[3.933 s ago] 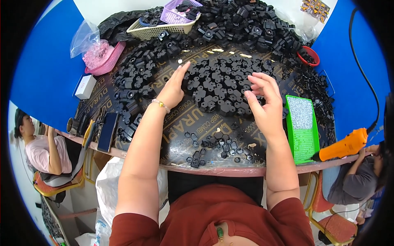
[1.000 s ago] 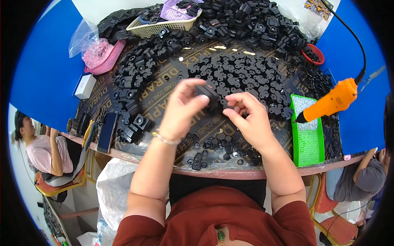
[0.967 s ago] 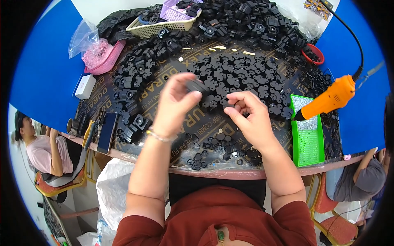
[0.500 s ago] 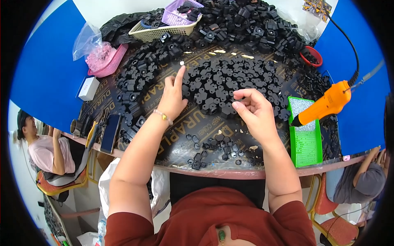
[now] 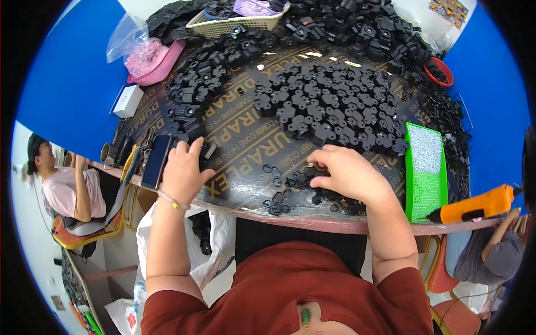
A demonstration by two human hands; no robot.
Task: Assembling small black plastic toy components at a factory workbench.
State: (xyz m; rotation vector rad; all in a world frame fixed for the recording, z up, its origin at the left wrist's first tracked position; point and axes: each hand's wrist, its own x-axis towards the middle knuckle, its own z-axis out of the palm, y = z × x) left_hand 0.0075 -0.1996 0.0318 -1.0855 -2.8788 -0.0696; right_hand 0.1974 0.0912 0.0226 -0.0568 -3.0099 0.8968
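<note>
My left hand is over the table's near left part, thumb and fingers apart, nothing visible in it. Beside its fingertips are several black plastic housings, strung along the left. Low over a scatter of small black hexagonal rings hovers my right hand. Its thumb and fingers curve around a gap, with dark rings just beneath and no held piece visible. Beyond it, a large cluster of flat black lobed parts covers the table's middle.
At right stands a green tray of tiny metal pieces; an orange electric screwdriver hangs by its near end. A phone, white box, pink basket and red bowl lie around. Blue partitions flank the table.
My left hand has come back from the far middle toward the near left. My right hand has dropped nearer, to the rings. The orange screwdriver has swung right and nearer; the view has shifted.
</note>
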